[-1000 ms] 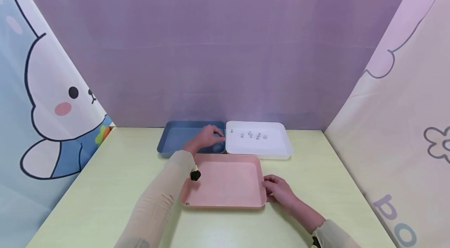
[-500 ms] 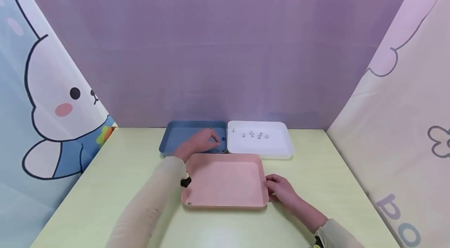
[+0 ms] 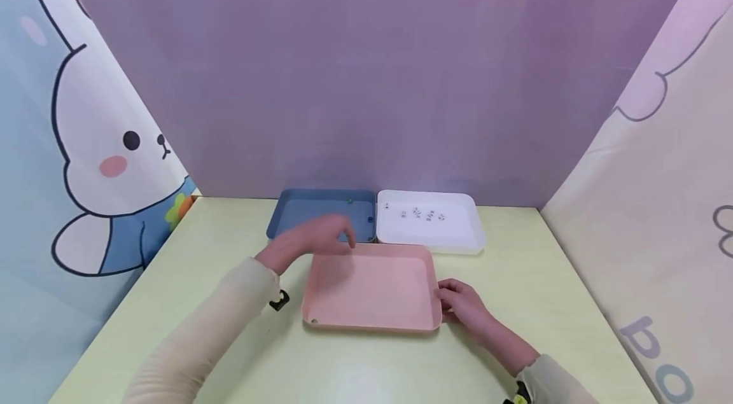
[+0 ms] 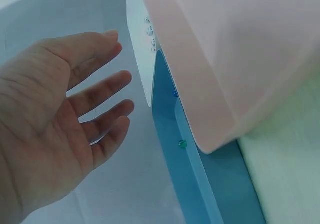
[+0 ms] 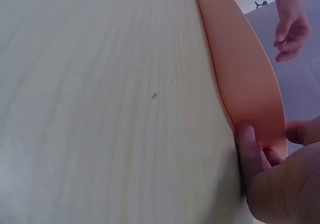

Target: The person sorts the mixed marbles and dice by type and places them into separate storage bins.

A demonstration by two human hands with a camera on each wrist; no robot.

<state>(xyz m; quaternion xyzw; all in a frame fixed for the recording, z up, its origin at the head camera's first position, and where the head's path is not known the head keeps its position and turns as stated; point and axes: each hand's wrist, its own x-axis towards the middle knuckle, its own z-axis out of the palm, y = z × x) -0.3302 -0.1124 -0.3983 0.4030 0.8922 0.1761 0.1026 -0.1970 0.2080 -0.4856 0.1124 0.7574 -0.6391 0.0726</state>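
Note:
My left hand (image 3: pixel 328 235) hovers over the far left rim of the pink tray (image 3: pixel 372 292). Its fingers are spread and loosely bent in the left wrist view, with nothing between them. At the pink tray's right side, my right hand (image 3: pixel 465 310) grips the wall, with the thumb at the rim and fingers against the outside. A small dark bead (image 3: pixel 314 321) lies in the near left corner of that tray. Behind it, the blue tray (image 3: pixel 298 213) holds a green bead (image 4: pixel 182 143), a blue bead (image 4: pixel 175 93) and a small dark one near its front right corner.
Touching the blue tray's right side, a white tray (image 3: pixel 458 235) holds several small white marked pieces (image 3: pixel 417 212). The pale wooden table (image 3: pixel 515 277) is bounded by a purple cloth (image 3: pixel 366 73) behind and printed cloths at both sides.
My left hand has drawn back from the blue tray toward me and left, to above the pink tray's far edge, its fingers loosening. Beads in the blue tray have come into sight. My right hand keeps its hold.

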